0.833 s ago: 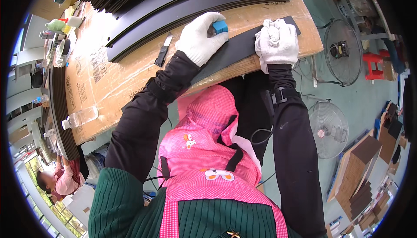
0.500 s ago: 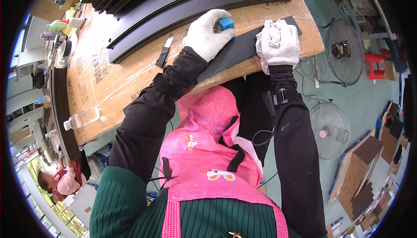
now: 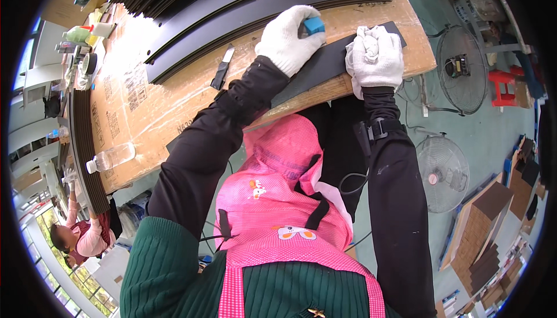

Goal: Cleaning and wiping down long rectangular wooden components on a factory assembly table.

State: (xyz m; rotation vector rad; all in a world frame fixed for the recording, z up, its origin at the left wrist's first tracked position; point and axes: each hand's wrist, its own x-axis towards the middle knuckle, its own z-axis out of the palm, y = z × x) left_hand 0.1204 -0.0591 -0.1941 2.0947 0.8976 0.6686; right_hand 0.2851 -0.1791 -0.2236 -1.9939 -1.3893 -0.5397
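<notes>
A long dark board (image 3: 328, 63) lies slantwise along the near edge of the table, under both hands. My left hand (image 3: 290, 40), in a white glove, is closed around a small blue block (image 3: 314, 26) above the board's far edge. Its underside is hidden. My right hand (image 3: 380, 68), also gloved in white, rests on the board near its right end. The fingers are closed on a crumpled white cloth (image 3: 371, 44). Left of my left hand, a utility knife (image 3: 222, 68) with a dark handle lies on the table.
Stacks of dark boards (image 3: 272, 19) fill the table's far side. A clear plastic bottle (image 3: 113, 157) lies near the left edge of the cardboard-covered table (image 3: 151, 126). Fans (image 3: 442, 173) stand at right, near a red stool (image 3: 502, 86). Another person (image 3: 87, 240) is at far left.
My left hand has moved slightly right and away from me with the blue block. My right hand stays almost in place with the cloth. The other person's arm has risen.
</notes>
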